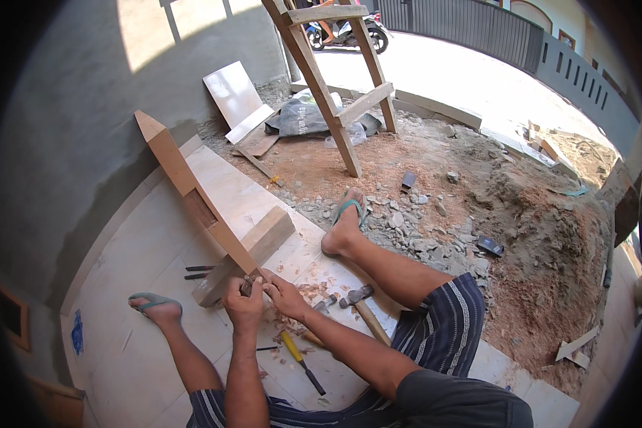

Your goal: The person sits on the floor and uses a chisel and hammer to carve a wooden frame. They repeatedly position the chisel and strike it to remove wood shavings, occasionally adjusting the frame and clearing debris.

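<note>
A long, planed wooden beam [217, 232] with a pointed far end and a rectangular slot slants toward me, resting across a thick wooden block [267, 239]. At the beam's near end, my left hand [243, 307] is closed with its thumb up, around a small dark metal piece [247, 287] whose kind I cannot make out. Right beside it, my right hand [282, 294] has its fingers bent and pressed together at the same end; what they grip is hidden. Just below the hands lie a chisel with a yellow handle [292, 347] and a hammer [367, 317] with a wooden handle.
Wood shavings [314, 291] litter the tiled floor [150, 357]. Two dark slim tools [199, 272] lie left of the block. A wooden trestle [314, 78] stands ahead on the dirt, near rubble [421, 235] and a soil mound [549, 264]. A grey wall [64, 143] borders the left.
</note>
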`<state>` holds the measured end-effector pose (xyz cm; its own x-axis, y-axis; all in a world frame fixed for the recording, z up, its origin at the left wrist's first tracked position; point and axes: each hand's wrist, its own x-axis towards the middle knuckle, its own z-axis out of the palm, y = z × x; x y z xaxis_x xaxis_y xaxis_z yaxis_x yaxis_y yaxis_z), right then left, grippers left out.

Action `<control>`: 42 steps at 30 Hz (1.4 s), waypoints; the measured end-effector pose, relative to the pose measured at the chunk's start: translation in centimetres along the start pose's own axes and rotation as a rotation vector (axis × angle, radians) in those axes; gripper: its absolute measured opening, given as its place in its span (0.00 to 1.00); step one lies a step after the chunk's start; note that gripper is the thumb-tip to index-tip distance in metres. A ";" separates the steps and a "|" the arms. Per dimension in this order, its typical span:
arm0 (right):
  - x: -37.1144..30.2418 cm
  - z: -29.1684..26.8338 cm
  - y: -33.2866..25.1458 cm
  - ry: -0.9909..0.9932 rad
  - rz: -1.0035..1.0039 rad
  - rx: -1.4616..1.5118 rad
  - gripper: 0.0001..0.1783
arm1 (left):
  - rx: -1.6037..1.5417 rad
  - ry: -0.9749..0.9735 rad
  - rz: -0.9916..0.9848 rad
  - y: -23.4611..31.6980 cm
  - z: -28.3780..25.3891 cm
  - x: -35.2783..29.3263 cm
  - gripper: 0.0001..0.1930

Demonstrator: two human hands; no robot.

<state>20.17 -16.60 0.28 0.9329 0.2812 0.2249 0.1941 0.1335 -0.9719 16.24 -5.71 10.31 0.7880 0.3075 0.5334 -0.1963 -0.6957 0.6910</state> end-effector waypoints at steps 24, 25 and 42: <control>0.5 0.3 0.9 0.077 0.120 0.216 0.22 | 0.126 0.119 0.057 -0.2 0.9 -0.2 0.18; 0.4 0.2 0.4 0.067 0.172 0.203 0.23 | 0.133 0.122 0.067 -0.3 0.9 -0.1 0.19; 0.0 -1.8 -2.4 -0.051 0.339 0.161 0.32 | -0.062 0.020 -0.123 -1.2 -0.4 -1.9 0.11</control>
<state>20.21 -18.66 2.52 0.9188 0.3818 -0.1003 -0.1769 0.1711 -0.9692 14.71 -5.21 8.68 0.7967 0.4012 0.4520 -0.1351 -0.6107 0.7803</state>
